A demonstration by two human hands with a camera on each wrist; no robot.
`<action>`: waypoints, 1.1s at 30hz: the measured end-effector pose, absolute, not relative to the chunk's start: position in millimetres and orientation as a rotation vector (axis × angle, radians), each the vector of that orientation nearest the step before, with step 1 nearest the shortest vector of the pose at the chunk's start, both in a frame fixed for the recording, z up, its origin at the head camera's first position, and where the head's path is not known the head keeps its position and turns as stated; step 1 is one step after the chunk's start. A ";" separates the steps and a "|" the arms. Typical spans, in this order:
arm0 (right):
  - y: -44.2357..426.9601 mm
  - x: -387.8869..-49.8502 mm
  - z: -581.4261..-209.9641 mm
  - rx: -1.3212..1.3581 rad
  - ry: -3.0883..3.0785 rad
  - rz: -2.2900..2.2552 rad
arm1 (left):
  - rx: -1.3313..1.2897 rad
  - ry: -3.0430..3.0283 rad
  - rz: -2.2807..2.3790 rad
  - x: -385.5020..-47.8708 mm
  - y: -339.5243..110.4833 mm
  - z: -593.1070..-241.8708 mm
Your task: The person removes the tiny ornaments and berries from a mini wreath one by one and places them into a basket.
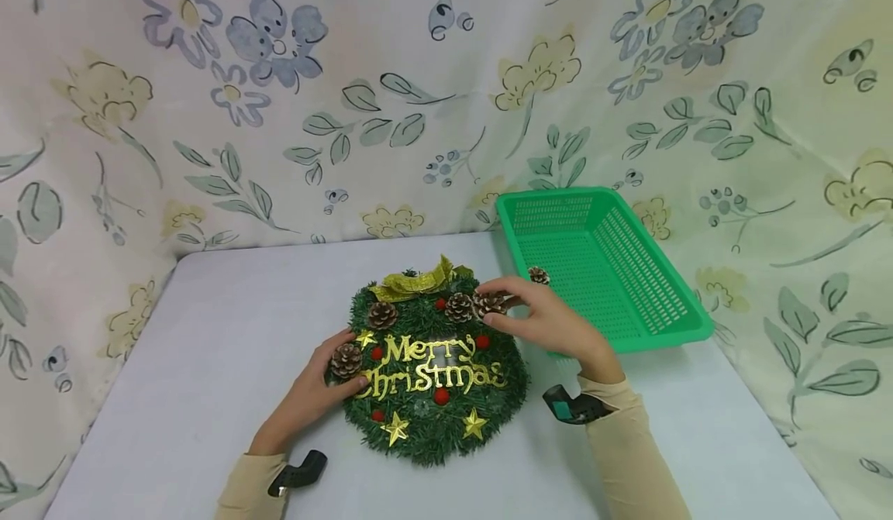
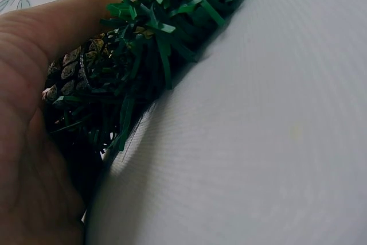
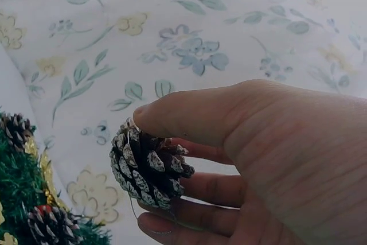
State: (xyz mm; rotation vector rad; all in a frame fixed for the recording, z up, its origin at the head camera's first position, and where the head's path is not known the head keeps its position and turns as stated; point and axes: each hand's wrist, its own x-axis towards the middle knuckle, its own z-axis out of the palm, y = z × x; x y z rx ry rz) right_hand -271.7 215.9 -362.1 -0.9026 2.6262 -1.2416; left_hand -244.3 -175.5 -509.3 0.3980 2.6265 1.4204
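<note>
A green tinsel wreath (image 1: 436,439) lies on the white table, with gold "Merry Christmas" lettering (image 1: 432,373) across it. It bears gold stars, red balls, a gold ribbon bow (image 1: 418,281) at the top and pine cones. My left hand (image 1: 310,392) grips the wreath's left edge beside a pine cone (image 1: 346,359); in the left wrist view the thumb (image 2: 69,18) lies against the tinsel. Over the wreath's upper right, my right hand (image 1: 547,322) holds a white-tipped pine cone (image 3: 146,167) between thumb and fingers. A thin wire loop hangs from this cone.
At the right rear stands a green plastic basket (image 1: 670,280) with slotted walls. One small pine cone (image 1: 538,275) shows at its left side, just beyond my right hand. A floral curtain (image 1: 391,117) closes off the back and sides of the table.
</note>
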 end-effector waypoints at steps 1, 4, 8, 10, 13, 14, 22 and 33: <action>216.9 -272.2 -362.2 -0.889 2.629 -1.247 | 0.398 2.626 1.422 -244.1 -175.4 -509.4; 220.4 -273.4 -362.3 -0.854 2.651 -1.259 | 0.401 2.627 1.420 -243.9 -175.2 -509.4; 224.9 -274.1 -361.6 -0.807 2.679 -1.268 | 0.403 2.634 1.411 -244.4 -175.0 -509.7; 227.6 -274.4 -362.2 -0.792 2.682 -1.275 | 0.402 2.633 1.411 -244.5 -175.1 -510.1; 231.0 -274.8 -361.9 -0.772 2.678 -1.292 | 0.402 2.631 1.415 -244.1 -175.1 -510.3; 232.0 -275.0 -361.8 -0.776 2.680 -1.298 | 0.401 2.630 1.418 -243.8 -175.0 -510.2; 243.1 -275.4 -359.2 -0.735 2.735 -1.307 | 0.391 2.638 1.403 -243.2 -174.6 -508.5; 253.1 -275.9 -356.9 -0.647 2.762 -1.332 | 0.384 2.629 1.397 -242.8 -174.4 -506.8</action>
